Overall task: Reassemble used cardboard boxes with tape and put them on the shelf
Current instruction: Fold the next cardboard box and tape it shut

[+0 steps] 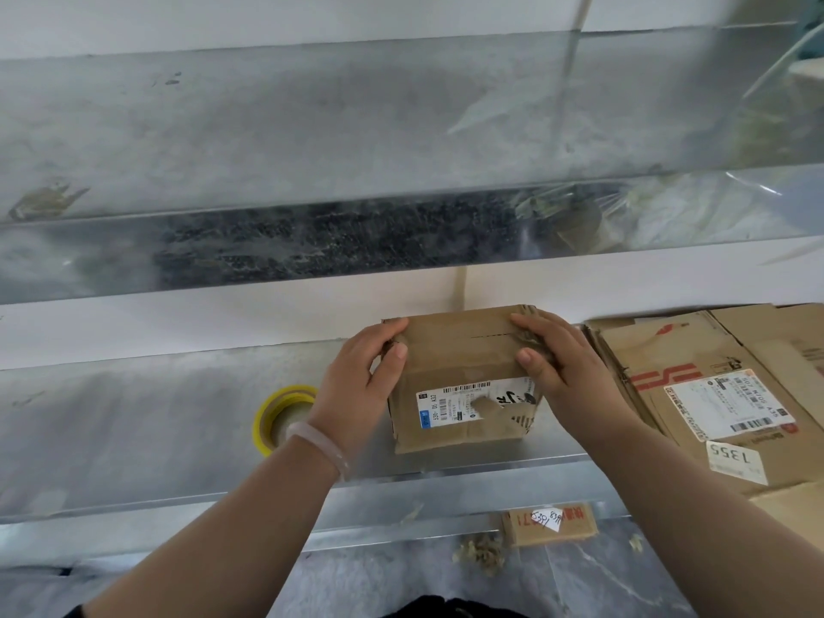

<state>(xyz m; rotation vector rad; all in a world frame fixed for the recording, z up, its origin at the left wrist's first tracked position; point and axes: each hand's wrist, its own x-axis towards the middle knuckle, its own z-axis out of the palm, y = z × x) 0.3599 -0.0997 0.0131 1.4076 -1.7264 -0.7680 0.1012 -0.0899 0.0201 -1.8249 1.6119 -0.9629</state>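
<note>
**Item 1, nearest.** Small carton (548, 524) lying on the floor below the shelf lip, scraps (479, 553) beside it. We judge it a kick or trip hazard if the person steps in.

**Item 2.** Left hand (356, 381), pale bracelet (319, 441) at the wrist. Its fingers curl over the top left edge of the cardboard box (463, 394), thumb on the near face. Right hand (562, 368) mirrors this at the top right edge. Both grip the box and hold nothing else.

**Item 3.** The cardboard box stands on the lower shelf (133, 417), close to its front edge, torn label towards us. We cannot tell whether the top seam carries fresh tape. If it does not, we judge that the squeeze from both sides could bow the flaps open. Released this near the edge, the box could tip to the floor.

**Item 4.** Tape roll (283, 419), yellow-rimmed, on the same shelf just beside the left wrist. A sideways sweep of that forearm could send it rolling off.

**Item 5.** Flattened cartons (713, 394), stacked to the right of the box, near corner overhanging the shelf edge. A nudge from the right forearm may slide them down.

**Item 6, farthest.** Upper shelf (223, 127), wall behind. A steep lift risks knocking the box against its front lip.
</note>
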